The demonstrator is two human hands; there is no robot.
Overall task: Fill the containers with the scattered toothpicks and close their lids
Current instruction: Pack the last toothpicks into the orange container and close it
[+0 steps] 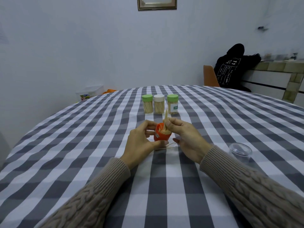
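Note:
An orange container stands open on the checked tablecloth, packed with toothpicks. My left hand grips its side from the left. My right hand pinches a few toothpicks upright just above the container's mouth. A few loose toothpicks lie on the cloth just in front of the container, between my hands. Farther back stand three filled, lidded containers: a green-lidded one, a white-lidded one and another green-lidded one.
A clear plastic piece sits on the round table to the right of my right forearm. Beyond the table's far edge are an orange chair, a person in a black hoodie and a white box.

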